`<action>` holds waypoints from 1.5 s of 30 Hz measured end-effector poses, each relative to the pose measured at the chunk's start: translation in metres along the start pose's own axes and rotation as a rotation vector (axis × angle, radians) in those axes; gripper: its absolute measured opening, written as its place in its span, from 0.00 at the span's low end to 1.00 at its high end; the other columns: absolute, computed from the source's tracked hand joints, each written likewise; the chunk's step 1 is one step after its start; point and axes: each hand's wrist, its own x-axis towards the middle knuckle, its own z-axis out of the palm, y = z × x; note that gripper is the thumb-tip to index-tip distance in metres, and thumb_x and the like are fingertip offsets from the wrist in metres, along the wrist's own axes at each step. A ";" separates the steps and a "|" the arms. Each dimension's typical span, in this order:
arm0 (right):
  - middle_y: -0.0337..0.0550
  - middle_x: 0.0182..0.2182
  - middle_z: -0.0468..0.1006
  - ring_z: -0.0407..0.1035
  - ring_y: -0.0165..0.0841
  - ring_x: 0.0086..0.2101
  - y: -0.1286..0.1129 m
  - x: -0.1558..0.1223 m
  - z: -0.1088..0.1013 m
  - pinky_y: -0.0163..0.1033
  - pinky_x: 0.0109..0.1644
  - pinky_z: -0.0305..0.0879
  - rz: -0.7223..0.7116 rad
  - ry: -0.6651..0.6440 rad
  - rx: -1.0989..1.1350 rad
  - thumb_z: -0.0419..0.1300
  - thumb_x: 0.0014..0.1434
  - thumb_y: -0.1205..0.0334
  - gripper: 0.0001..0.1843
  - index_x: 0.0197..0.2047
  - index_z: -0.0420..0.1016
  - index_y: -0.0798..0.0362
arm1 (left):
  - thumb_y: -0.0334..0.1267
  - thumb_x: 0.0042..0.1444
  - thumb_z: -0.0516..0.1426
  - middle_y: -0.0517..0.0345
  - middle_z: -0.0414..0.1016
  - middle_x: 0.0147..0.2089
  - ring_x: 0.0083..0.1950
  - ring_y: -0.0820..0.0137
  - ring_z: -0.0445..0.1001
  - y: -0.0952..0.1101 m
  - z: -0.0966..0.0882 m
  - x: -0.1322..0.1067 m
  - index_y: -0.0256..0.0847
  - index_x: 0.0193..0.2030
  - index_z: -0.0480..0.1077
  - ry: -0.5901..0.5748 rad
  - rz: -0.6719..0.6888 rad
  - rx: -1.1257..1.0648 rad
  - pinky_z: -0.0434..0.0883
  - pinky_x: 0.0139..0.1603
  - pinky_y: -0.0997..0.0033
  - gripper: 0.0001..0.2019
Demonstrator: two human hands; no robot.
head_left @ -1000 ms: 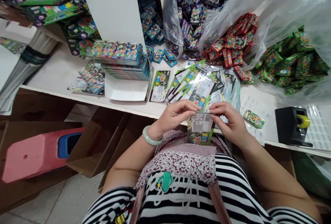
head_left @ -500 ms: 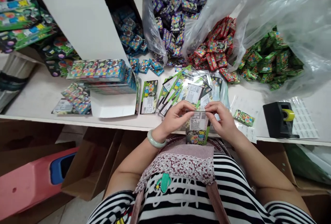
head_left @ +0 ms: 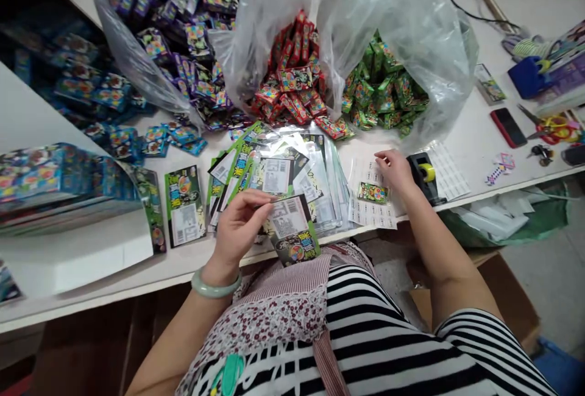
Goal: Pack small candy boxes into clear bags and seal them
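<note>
My left hand (head_left: 242,228) pinches the top edge of a flat black-and-green printed packet (head_left: 292,231) between thumb and fingers. The packet has a white label panel and hangs at the table's front edge, over the apron. Over to the right, my right hand (head_left: 395,170) reaches to the white sheet of small printed labels (head_left: 372,210), its fingers drawn together at the sheet's upper part. Whatever is between those fingertips is too small to make out. A small green box (head_left: 373,192) lies on that sheet. Beyond the left hand spreads a pile of similar flat packets (head_left: 274,170).
A black tape dispenser (head_left: 423,180) with yellow tape stands beside my right hand. Plastic bags hold purple boxes (head_left: 196,42), red boxes (head_left: 297,79) and green boxes (head_left: 386,88). At far right lie a red-and-black phone (head_left: 508,128) and scissors (head_left: 548,128). An open white carton (head_left: 100,256) sits left.
My right hand has let go of the packet and moved right to the label sheet. My left hand still holds the packet, now tilted. The view has swung to the right.
</note>
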 end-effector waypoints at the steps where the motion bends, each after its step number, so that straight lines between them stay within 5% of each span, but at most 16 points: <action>1: 0.50 0.42 0.77 0.71 0.38 0.37 0.010 0.006 0.001 0.48 0.51 0.67 0.013 -0.009 -0.027 0.58 0.57 0.62 0.11 0.40 0.80 0.54 | 0.38 0.58 0.65 0.57 0.78 0.38 0.42 0.70 0.78 0.000 0.001 0.001 0.42 0.36 0.74 -0.003 -0.005 0.009 0.74 0.43 0.70 0.06; 8: 0.45 0.38 0.75 0.70 0.37 0.37 0.018 0.002 0.020 0.46 0.50 0.66 0.033 -0.045 0.043 0.61 0.52 0.61 0.05 0.32 0.78 0.52 | 0.40 0.59 0.64 0.56 0.77 0.38 0.42 0.69 0.78 0.001 0.005 0.004 0.42 0.36 0.72 -0.012 -0.008 0.058 0.74 0.43 0.68 0.07; 15: 0.39 0.27 0.73 0.69 0.32 0.29 0.017 -0.011 -0.012 0.40 0.35 0.69 0.129 -0.122 0.267 0.60 0.54 0.48 0.14 0.31 0.68 0.50 | 0.39 0.61 0.63 0.57 0.76 0.39 0.43 0.70 0.77 -0.007 0.007 0.005 0.42 0.38 0.72 -0.038 0.059 0.032 0.73 0.44 0.69 0.05; 18: 0.37 0.27 0.72 0.69 0.31 0.30 -0.033 -0.024 -0.028 0.39 0.38 0.69 -0.020 -0.171 0.417 0.62 0.54 0.48 0.14 0.32 0.68 0.50 | 0.40 0.62 0.61 0.56 0.76 0.39 0.42 0.70 0.76 -0.006 0.012 0.007 0.42 0.38 0.71 -0.040 0.081 0.038 0.73 0.44 0.69 0.05; 21: 0.38 0.30 0.74 0.69 0.31 0.32 -0.110 -0.041 -0.031 0.39 0.39 0.68 -0.334 -0.405 0.513 0.62 0.59 0.53 0.09 0.34 0.71 0.49 | 0.40 0.63 0.60 0.56 0.75 0.38 0.41 0.71 0.75 -0.002 0.017 0.007 0.42 0.37 0.70 -0.049 0.078 0.061 0.72 0.42 0.69 0.06; 24: 0.39 0.30 0.75 0.68 0.31 0.32 -0.176 -0.053 -0.021 0.38 0.38 0.67 -0.561 -0.560 0.469 0.59 0.61 0.59 0.05 0.34 0.71 0.49 | 0.42 0.64 0.59 0.56 0.74 0.37 0.39 0.71 0.74 0.003 0.019 0.006 0.42 0.37 0.69 -0.072 0.081 0.077 0.72 0.40 0.69 0.08; 27: 0.38 0.30 0.75 0.68 0.31 0.32 -0.205 -0.054 -0.003 0.38 0.37 0.65 -0.642 -0.648 0.382 0.58 0.60 0.61 0.04 0.33 0.69 0.49 | 0.44 0.65 0.57 0.56 0.73 0.37 0.39 0.71 0.73 0.006 0.016 0.003 0.42 0.37 0.68 -0.087 0.090 0.075 0.71 0.39 0.69 0.09; 35: 0.38 0.28 0.74 0.66 0.31 0.30 -0.207 -0.055 0.018 0.38 0.34 0.61 -0.607 -0.645 0.305 0.59 0.60 0.62 0.04 0.32 0.69 0.50 | 0.46 0.68 0.54 0.57 0.71 0.37 0.39 0.71 0.71 0.003 0.008 0.002 0.42 0.38 0.68 -0.094 0.109 0.070 0.69 0.40 0.67 0.11; 40: 0.38 0.28 0.74 0.65 0.31 0.29 -0.208 -0.062 0.020 0.38 0.33 0.59 -0.599 -0.589 0.247 0.60 0.61 0.63 0.04 0.33 0.70 0.50 | 0.49 0.61 0.62 0.58 0.71 0.36 0.39 0.70 0.71 -0.003 0.013 0.003 0.42 0.39 0.68 -0.060 0.123 0.069 0.69 0.40 0.66 0.13; 45: 0.39 0.29 0.74 0.66 0.33 0.31 -0.204 -0.057 0.025 0.40 0.34 0.59 -0.628 -0.545 0.235 0.60 0.60 0.63 0.04 0.32 0.70 0.49 | 0.44 0.62 0.62 0.59 0.71 0.35 0.38 0.71 0.71 -0.006 0.014 0.003 0.42 0.37 0.66 -0.034 0.142 0.068 0.70 0.40 0.67 0.10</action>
